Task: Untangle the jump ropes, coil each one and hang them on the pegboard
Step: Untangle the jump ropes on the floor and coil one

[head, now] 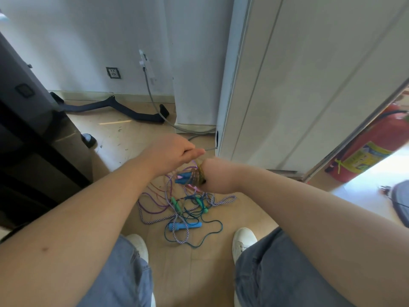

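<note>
We're judging this as mid-coil on rope no. 1. Our right hand is clamping its curled fingers round the yellow-brown corded jump rope, wound tight w/ a blue plastic handle poking out just left of those fingers. Our left hand is pinching, thumb against forefinger, what seems to be its free strand just above, tho blur is hiding the contact. Next we're likely needing to tuck that end in. The tangle of purple, striped & teal ropes is lying on the tan floor below both sets of fingers, loops crossing.
</note>
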Motion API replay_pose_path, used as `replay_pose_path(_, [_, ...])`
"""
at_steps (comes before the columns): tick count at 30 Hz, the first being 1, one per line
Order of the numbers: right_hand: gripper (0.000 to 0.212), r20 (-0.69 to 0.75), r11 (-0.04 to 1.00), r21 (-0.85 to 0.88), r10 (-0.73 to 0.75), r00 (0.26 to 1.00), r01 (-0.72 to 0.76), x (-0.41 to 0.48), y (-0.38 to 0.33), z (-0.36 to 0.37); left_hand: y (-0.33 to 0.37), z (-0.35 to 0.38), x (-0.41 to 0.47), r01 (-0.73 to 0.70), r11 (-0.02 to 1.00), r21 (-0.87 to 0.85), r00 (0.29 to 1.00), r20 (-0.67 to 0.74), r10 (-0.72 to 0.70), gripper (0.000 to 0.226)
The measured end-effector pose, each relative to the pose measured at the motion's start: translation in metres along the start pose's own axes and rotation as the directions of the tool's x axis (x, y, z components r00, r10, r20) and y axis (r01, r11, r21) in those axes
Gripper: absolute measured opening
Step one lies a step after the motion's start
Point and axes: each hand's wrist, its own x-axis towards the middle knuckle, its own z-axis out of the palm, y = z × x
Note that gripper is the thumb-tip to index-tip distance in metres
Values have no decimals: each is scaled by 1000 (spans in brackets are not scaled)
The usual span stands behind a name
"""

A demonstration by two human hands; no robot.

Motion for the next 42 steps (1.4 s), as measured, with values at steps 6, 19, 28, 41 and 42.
replay_pose_path(6, [18, -106, 973, 219, -48, 993, 71, -5, 1, -10, 6, 7, 5, 267, 920, -289, 963, 55, -262, 62])
replay_pose_path(19, [14, 65, 852, 524, -46, 997, 6, -18, 14, -20, 14, 7, 11, 556, 821, -126, 822, 227, -522, 32])
replay_pose_path(28, [18, -368, 902, 343, 386, 846, -262, -1, 36, -32, 17, 10, -2, 324, 907, -267, 944, 150, -294, 43])
replay_pose_path(41, [17, 47, 977, -178, 129, 990, -119, 2, 26, 0, 23, -5, 3, 78, 994, -73, 996, -31, -80, 44])
replay_pose_path(42, [16, 43, 982, -173, 78, 996, -69, -1, 22, -3, 18, -5, 3, 109, 992, -67, 992, -51, -113, 45])
